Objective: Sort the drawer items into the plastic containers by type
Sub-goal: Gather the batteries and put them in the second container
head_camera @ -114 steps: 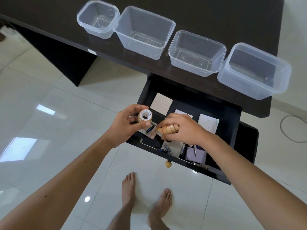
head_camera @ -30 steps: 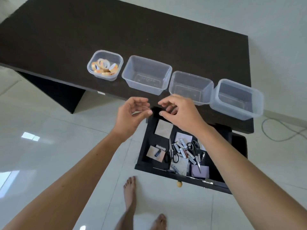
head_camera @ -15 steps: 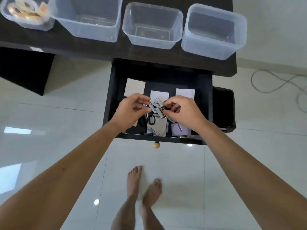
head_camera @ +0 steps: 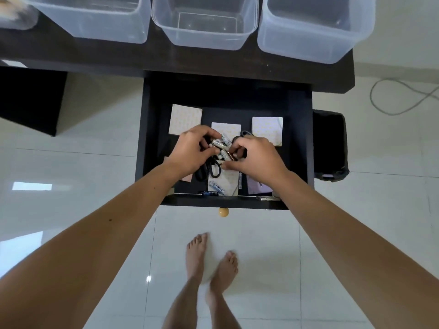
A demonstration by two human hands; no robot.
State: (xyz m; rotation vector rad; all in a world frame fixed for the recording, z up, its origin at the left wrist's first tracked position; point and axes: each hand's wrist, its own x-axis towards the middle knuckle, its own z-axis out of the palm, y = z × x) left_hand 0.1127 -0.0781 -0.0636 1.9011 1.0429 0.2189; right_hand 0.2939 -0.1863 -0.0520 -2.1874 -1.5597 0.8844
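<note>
Both hands are inside the open black drawer. My left hand curls its fingers round white batteries in the middle of the drawer. My right hand pinches another battery just right of them. Black scissors lie under my left hand. Square paper pads sit at the drawer's back, and a battery pack and a blue battery lie near its front. Three clear plastic containers stand empty on the desk, the middle one straight above the drawer.
A fourth container holding tape rolls shows at the top left corner. A dark bin stands right of the drawer, and a cable lies on the white tiled floor. The drawer's wooden knob sticks out above bare feet.
The tape rolls went into the left container. Both hands came down from above the desk into the drawer and have gathered batteries; the view has tilted down closer to the drawer.
</note>
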